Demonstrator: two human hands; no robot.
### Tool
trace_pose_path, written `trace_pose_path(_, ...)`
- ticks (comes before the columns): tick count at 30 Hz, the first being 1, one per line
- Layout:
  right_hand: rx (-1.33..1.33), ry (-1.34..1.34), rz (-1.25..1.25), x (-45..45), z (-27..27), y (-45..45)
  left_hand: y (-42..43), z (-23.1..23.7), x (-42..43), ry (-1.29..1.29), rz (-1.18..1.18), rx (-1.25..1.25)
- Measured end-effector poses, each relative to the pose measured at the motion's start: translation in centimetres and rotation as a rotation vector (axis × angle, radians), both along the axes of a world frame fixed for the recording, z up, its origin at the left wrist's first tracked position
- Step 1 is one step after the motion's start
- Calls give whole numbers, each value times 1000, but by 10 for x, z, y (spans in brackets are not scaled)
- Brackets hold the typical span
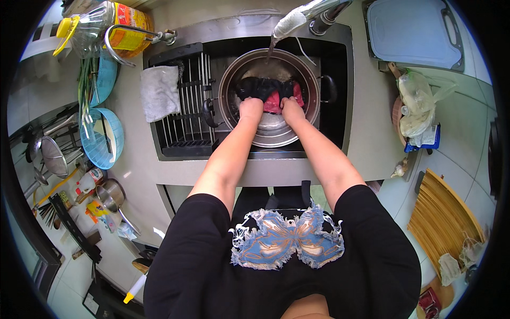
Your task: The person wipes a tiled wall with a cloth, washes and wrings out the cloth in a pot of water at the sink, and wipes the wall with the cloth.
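Note:
A large round metal pot (pixel 275 141) with black side handles stands in the dark sink (pixel 336 119). Water runs into it from the faucet (pixel 293 22), whose spout is wrapped in something whitish. Inside the pot lies a wet black and red cloth (pixel 273 101). My left hand (pixel 251 109) is closed on the cloth's near left part, and my right hand (pixel 293 109) grips it by the red part at the right. Both hands are over the pot's near half, a short way apart. Some fingertips are hidden by the hands and the fabric.
Left of the pot, a black and metal drying rack (pixel 187 135) spans the sink, with a grey towel (pixel 160 93) over its edge. An oil bottle (pixel 127 30), blue baskets (pixel 103 139) and a small saucepan (pixel 111 195) stand farther left. A cutting board (pixel 414 32) lies at the back right.

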State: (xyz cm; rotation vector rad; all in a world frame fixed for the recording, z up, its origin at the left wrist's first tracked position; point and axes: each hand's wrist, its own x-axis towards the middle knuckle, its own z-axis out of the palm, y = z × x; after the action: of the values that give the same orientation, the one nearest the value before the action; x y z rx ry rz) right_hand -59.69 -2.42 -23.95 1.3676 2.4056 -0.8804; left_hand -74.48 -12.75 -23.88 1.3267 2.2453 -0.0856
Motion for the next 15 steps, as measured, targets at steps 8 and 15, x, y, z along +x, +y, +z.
trace_pose_path(8, -122, 256, -64, -19, 108, 34, -31, 104, -62, -174, 523, 328)
trace_pose_path(15, -295, 765, -143, 0, 280, 53, -65, 272, -81, -215, 516, 952)
